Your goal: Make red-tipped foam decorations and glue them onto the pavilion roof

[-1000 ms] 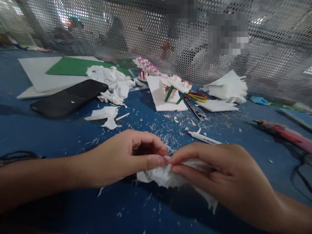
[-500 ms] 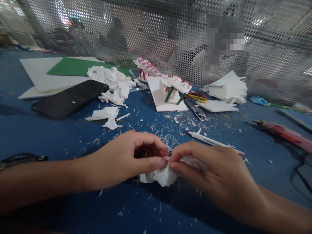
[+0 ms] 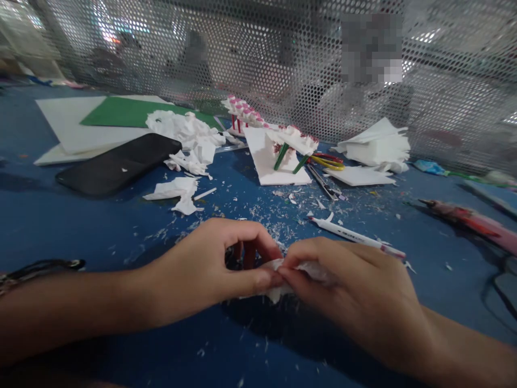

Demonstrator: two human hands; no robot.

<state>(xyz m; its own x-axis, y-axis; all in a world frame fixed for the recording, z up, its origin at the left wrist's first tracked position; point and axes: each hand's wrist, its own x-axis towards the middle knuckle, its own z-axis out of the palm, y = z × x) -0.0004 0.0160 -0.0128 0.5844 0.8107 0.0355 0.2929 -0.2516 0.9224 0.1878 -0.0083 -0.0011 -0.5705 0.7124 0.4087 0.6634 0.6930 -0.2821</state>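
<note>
Low over the front middle of the blue table, both my hands pinch one crumpled piece of white tissue paper. My left hand has its thumb and curled fingers closed on the tissue's left part. From the other side, thumb and forefinger of my right hand grip it, touching the left fingertips. Most of the tissue is hidden behind the fingers. Just beyond my right hand lies a white marker pen. Small white paper scraps are scattered around the hands.
A dark phone lies left, near crumpled tissue and a green sheet. Small paper models with green legs and red legs stand centre back, before a perforated metal screen. A pink-red tool lies right.
The tissue, which hung wider below my fingers, is now gathered smaller, and my left thumb covers more of it. My hands have shifted only slightly.
</note>
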